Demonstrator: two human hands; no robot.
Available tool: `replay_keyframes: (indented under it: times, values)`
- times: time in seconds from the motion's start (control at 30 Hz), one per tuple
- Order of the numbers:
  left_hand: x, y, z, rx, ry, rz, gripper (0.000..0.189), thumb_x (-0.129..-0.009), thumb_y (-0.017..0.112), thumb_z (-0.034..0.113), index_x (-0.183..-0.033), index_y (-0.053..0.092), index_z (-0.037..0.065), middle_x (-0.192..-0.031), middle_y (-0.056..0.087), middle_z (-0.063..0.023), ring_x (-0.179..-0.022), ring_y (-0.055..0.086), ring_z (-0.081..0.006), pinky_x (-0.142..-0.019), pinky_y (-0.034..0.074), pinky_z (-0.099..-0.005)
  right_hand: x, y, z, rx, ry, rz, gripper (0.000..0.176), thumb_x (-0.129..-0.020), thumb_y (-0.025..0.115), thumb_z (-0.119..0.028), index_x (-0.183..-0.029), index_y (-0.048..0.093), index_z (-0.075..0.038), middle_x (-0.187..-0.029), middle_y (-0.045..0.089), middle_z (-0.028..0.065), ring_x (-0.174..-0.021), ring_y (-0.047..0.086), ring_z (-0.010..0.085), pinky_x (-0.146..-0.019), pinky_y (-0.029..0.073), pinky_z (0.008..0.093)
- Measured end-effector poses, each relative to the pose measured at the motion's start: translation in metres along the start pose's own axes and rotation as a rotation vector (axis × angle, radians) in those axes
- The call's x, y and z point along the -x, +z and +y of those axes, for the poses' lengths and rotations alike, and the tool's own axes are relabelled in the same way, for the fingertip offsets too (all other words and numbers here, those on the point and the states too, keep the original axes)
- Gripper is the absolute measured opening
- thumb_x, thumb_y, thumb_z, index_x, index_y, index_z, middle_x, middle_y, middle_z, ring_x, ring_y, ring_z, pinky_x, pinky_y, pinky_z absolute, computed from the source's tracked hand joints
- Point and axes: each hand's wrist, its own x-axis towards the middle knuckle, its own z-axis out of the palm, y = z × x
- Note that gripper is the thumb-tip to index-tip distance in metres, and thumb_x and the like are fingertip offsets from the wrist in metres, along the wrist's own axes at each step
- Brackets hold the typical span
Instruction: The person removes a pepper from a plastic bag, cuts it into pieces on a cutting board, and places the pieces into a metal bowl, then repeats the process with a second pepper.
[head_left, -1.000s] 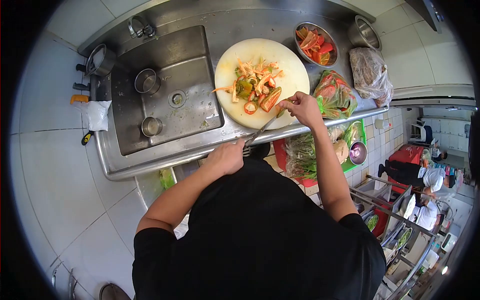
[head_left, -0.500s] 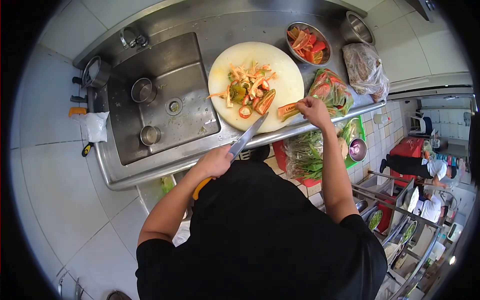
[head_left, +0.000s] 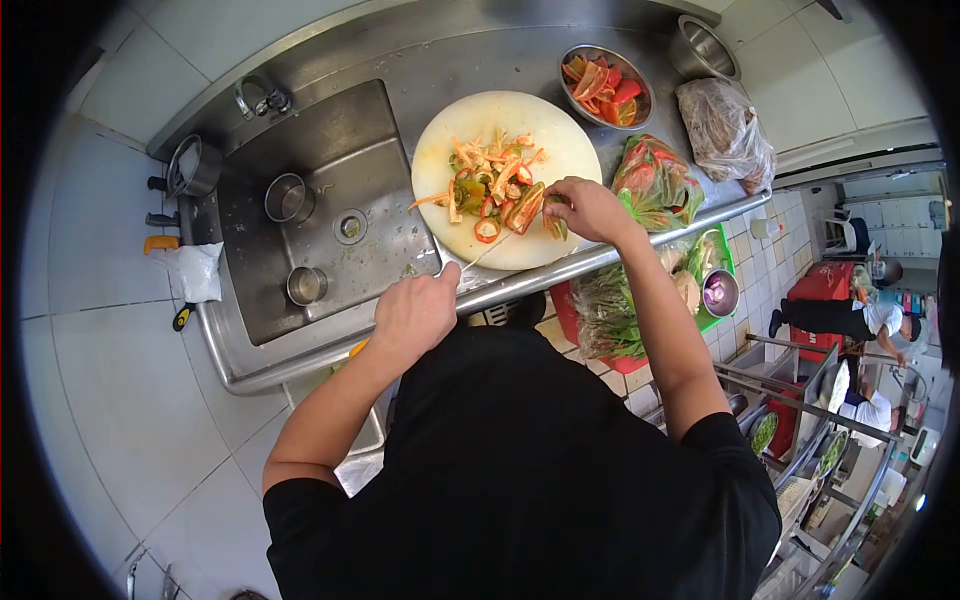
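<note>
A round white cutting board (head_left: 540, 125) lies on the steel counter, with a pile of cut red, green and orange pepper pieces (head_left: 490, 180) on it. My left hand (head_left: 415, 310) grips a knife (head_left: 480, 255) by its handle; the thin blade points up onto the board's near edge. My right hand (head_left: 590, 208) rests on the board's right side, pressing a pepper piece (head_left: 555, 222) next to the pile.
A steel sink (head_left: 320, 200) with two small metal cups lies left of the board. A steel bowl of pepper slices (head_left: 605, 85), an empty steel pot (head_left: 703, 48) and bags of vegetables (head_left: 660, 185) sit at the right. Other people work at far right.
My right hand has moved left from the board's edge to the pepper pile. The knife, shown flat half a second ago, now stands edge-on with my left hand nearer the board.
</note>
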Motion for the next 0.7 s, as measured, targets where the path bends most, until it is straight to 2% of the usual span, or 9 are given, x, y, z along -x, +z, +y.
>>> replay_keyframes:
  times: [0.07,0.3,0.47,0.57,0.7]
  values:
    - [-0.001,0.0,0.0,0.002,-0.009,-0.014,0.019,-0.096,0.047,0.02,-0.1,0.056,0.004,-0.075,0.067,-0.0232,-0.072,0.066,-0.0446,-0.067,0.052,-0.0552,-0.001,0.007,0.004,0.004,-0.07,0.082,0.028,-0.089,0.067,-0.024,-0.11,0.068,-0.006,-0.102,0.067,0.0175,-0.096,0.064,0.0358,-0.086,0.049,0.0434]
    - [-0.02,0.045,0.003,0.099,0.004,-0.165,0.023,-0.096,0.047,0.02,-0.107,0.056,0.002,-0.085,0.067,-0.0272,-0.083,0.067,-0.0438,-0.071,0.053,-0.053,0.009,0.003,0.008,-0.022,-0.033,0.065,0.026,-0.089,0.063,-0.02,-0.109,0.068,-0.003,-0.104,0.066,0.0187,-0.099,0.063,0.0385,-0.089,0.049,0.0454]
    - [-0.013,0.032,0.012,0.102,-0.024,-0.123,0.019,-0.091,0.049,0.015,-0.104,0.056,0.003,-0.081,0.067,-0.0255,-0.08,0.068,-0.0433,-0.07,0.053,-0.053,0.019,0.002,0.014,-0.125,0.049,0.137,0.022,-0.089,0.061,-0.017,-0.107,0.069,-0.006,-0.103,0.066,0.0174,-0.096,0.063,0.0374,-0.087,0.05,0.0452]
    - [-0.013,0.043,0.009,0.068,-0.007,-0.071,0.017,-0.088,0.05,0.012,-0.101,0.055,0.003,-0.078,0.067,-0.0238,-0.077,0.068,-0.042,-0.068,0.053,-0.0528,0.019,0.005,0.012,-0.098,0.054,0.159,0.021,-0.089,0.06,-0.015,-0.106,0.069,-0.006,-0.103,0.065,0.0175,-0.096,0.064,0.0376,-0.087,0.05,0.0456]
    - [-0.005,0.03,0.014,0.022,-0.002,-0.026,0.016,-0.085,0.051,0.01,-0.099,0.055,0.004,-0.075,0.067,-0.0225,-0.071,0.068,-0.0408,-0.064,0.054,-0.0523,0.018,0.007,0.014,-0.034,0.021,0.188,0.022,-0.088,0.06,-0.014,-0.106,0.069,-0.006,-0.102,0.065,0.017,-0.095,0.064,0.0379,-0.086,0.05,0.046]
